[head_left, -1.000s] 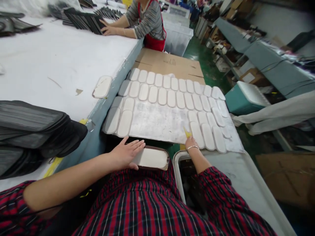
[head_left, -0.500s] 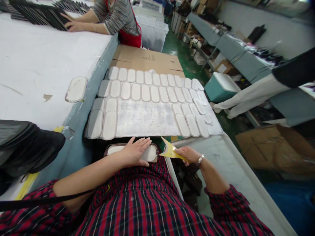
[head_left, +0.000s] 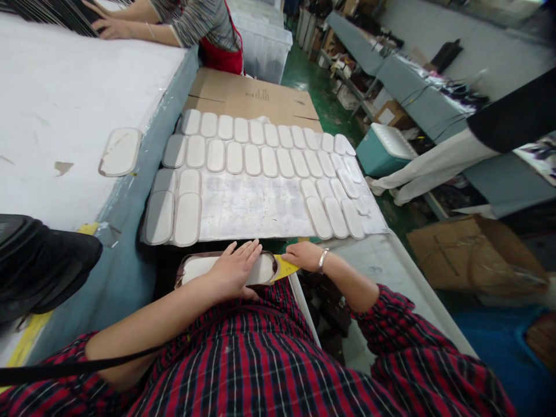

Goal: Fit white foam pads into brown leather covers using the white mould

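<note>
My left hand (head_left: 234, 269) lies flat, fingers stretched out, on a long white panel with rounded ends and a brown border (head_left: 196, 267), close against my body. The hand covers the panel's middle. My right hand (head_left: 304, 256) is closed around a flat yellow tool with a notched front edge (head_left: 283, 269). That notched edge touches the panel's right rounded end, where the brown border shows folds. Just beyond both hands is a white-topped board (head_left: 247, 208) carrying rows of similar white rounded panels (head_left: 234, 157).
To the left stands a white-topped table (head_left: 56, 110) with one loose panel (head_left: 120, 152) and a black stack (head_left: 43, 266). A co-worker's hands (head_left: 110, 26) touch black sheets at its far end. Cardboard (head_left: 252, 95) lies behind the board; a teal bin (head_left: 384, 152) stands on the floor.
My right hand has moved left, bringing the yellow tool from beside the panel up against its right end. My left hand stays flat on the panel. The view has shifted slightly.
</note>
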`<state>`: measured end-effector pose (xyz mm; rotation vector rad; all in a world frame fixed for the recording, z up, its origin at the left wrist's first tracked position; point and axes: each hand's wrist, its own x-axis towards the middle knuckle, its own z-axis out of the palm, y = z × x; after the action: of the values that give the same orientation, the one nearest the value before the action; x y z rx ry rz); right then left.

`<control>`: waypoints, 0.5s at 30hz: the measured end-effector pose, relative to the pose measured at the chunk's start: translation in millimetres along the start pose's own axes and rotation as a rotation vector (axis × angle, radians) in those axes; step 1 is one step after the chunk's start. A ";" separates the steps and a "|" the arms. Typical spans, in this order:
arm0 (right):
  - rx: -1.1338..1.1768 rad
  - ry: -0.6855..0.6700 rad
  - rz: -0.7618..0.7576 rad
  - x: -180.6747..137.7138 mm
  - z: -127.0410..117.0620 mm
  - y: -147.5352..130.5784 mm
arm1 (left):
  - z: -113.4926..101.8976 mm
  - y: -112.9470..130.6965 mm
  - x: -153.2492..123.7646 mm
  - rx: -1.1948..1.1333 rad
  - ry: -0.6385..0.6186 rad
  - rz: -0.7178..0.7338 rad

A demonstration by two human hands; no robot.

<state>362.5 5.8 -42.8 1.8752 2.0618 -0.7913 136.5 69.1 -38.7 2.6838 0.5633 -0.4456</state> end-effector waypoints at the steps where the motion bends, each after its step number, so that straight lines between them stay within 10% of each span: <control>1: -0.023 0.042 0.042 2.3 3.1 -5.3 | 0.6 0.3 0.7 0.001 0.004 -0.001; 15: -0.007 0.383 0.215 13.6 25.2 -32.7 | 11.3 0.7 -1.1 0.006 0.109 -0.014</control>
<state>324.3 2.7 -63.2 2.3436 2.0060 -0.3952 133.3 63.6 -48.2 2.7241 0.6132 -0.3074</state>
